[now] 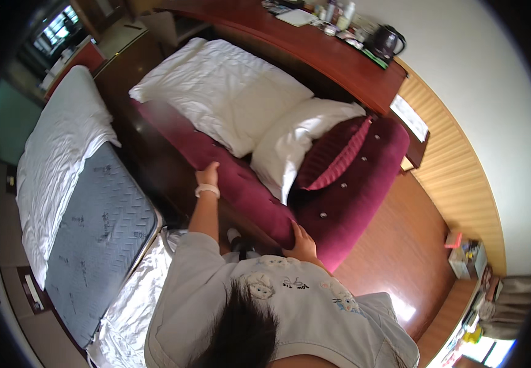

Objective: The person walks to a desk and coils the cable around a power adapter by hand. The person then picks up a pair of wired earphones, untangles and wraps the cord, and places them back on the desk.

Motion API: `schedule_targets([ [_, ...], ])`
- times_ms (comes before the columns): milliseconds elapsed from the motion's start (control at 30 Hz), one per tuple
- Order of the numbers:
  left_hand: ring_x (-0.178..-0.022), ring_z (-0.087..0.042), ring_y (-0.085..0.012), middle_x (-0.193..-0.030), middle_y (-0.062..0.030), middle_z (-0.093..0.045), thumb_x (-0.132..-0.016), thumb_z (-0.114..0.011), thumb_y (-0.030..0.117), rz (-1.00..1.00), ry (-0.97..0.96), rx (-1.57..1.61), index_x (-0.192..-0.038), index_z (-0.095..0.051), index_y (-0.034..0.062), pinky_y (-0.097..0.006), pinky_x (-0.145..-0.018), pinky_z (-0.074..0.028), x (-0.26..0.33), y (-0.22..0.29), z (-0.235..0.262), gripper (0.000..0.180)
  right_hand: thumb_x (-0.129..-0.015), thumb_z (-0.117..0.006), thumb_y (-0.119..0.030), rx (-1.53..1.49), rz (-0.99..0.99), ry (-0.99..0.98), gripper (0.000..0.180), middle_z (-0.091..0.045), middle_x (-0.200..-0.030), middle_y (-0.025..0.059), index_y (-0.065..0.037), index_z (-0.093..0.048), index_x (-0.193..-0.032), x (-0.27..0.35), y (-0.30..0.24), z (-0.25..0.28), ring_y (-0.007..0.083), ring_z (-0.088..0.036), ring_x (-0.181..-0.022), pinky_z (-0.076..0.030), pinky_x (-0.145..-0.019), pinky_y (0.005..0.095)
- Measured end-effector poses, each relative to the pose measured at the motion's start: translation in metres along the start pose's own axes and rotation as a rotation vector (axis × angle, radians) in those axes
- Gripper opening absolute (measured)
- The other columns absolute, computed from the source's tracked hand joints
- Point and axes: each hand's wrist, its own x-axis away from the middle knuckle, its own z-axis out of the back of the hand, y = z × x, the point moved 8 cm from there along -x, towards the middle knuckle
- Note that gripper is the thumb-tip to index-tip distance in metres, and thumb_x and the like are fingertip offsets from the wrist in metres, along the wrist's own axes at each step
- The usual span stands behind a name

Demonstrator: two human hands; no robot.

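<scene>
A burgundy velvet sofa (241, 187) with shiny studs stands in front of me. My left hand (208, 175) grips the top of its long side. Near the corner closest to me, my right hand (303, 243) is wrapped over the upholstered edge, fingers on top. A white quilt (216, 86) is heaped over the far part of the seat. Beside it a white pillow (290, 144) leans toward the corner, and a pleated burgundy cushion (336, 153) rests against the studded end (363, 184).
On the left is a bed with a bare grey-blue mattress (109, 227) and a pushed-back white sheet (63, 147). Behind the sofa runs a red-brown desk (247, 30) bearing a dark kettle (386, 43) and several bottles. Wooden floor (394, 239) lies to the right, with a box (467, 259) by the wall.
</scene>
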Motion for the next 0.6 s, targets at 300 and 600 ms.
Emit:
schedule_targets([
  [300,-0.101,-0.054,-0.0260,-0.113,-0.0101,-0.055,-0.084,-0.060,0.029,0.266,-1.069,0.557,-0.112,-0.054,0.0082,-0.043,-0.083,-0.046,0.064,-0.102,0.034,0.035,-0.065,-0.070,-0.033,0.109,0.047,0.111,0.084,-0.042,-0.125,0.0218,-0.003,-0.030,-0.132,-0.098,-0.133,-0.009,0.0390,-0.043,-0.113,-0.035,-0.097,0.0451],
  [600,-0.058,-0.055,-0.0193,-0.063,-0.0021,-0.053,-0.082,-0.053,0.030,0.762,-0.191,0.263,-0.084,-0.058,0.0154,-0.035,-0.049,-0.042,-0.060,-0.291,0.255,0.016,-0.059,-0.075,-0.042,0.208,-0.084,0.003,0.084,-0.051,-0.118,0.0241,-0.005,-0.040,-0.127,-0.204,-0.179,-0.024,0.0383,-0.050,-0.109,-0.040,-0.093,0.0456],
])
